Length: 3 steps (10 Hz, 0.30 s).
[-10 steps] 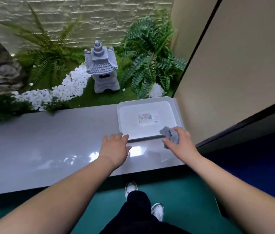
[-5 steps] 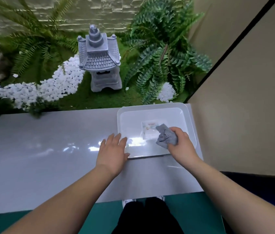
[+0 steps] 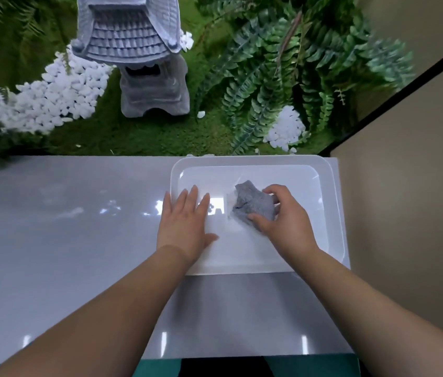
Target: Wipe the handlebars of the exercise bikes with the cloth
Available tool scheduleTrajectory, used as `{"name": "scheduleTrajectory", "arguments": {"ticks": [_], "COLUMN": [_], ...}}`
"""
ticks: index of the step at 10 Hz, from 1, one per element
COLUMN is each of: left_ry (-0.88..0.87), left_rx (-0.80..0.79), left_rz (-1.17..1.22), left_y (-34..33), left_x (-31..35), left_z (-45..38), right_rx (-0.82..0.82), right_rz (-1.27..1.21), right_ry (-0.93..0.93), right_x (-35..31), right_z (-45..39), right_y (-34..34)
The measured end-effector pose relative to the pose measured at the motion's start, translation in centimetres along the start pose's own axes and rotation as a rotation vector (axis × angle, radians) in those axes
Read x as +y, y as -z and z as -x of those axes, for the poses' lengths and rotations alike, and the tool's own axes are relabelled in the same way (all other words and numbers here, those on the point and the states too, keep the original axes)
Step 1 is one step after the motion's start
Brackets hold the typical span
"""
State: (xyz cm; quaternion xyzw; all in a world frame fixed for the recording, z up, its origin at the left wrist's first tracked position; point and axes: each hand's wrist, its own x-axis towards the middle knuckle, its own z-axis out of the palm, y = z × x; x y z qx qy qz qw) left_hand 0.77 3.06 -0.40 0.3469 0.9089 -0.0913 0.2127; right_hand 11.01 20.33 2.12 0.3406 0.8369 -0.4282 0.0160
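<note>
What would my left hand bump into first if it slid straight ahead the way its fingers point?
Probably the far rim of the white tray. The left hand lies flat, fingers pointing across the tray's bare left part, though height is unclear.

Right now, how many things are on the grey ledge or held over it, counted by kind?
White plastic tray: 1
Grey cloth: 1, held by the right hand
Hands: 2, the left hand flat at the tray's edge
Total: 4

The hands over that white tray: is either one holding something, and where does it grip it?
The right hand holds a crumpled grey cloth, thumb and fingers pinching its near bunched side above the tray. The left hand holds nothing; it lies flat on the tray's edge.
</note>
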Motion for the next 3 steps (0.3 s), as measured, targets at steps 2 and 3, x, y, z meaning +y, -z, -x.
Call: {"name": "scheduleTrajectory", "arguments": {"ticks": [2, 3], "left_ry": [-0.002, -0.009], "left_rx": [0.004, -0.051], "left_rz": [0.023, 0.025], "left_y": [-0.3, 0.0], "left_x": [-0.1, -0.1], "left_z": [-0.1, 0.0], "right_rx": [-0.050, -0.044], "right_rz": [0.177, 0.187], "right_ry": [0.078, 0.085], "right_x": [2.3, 2.9], "right_z": [-0.7, -0.1], "right_y": [-1.8, -1.7]}}
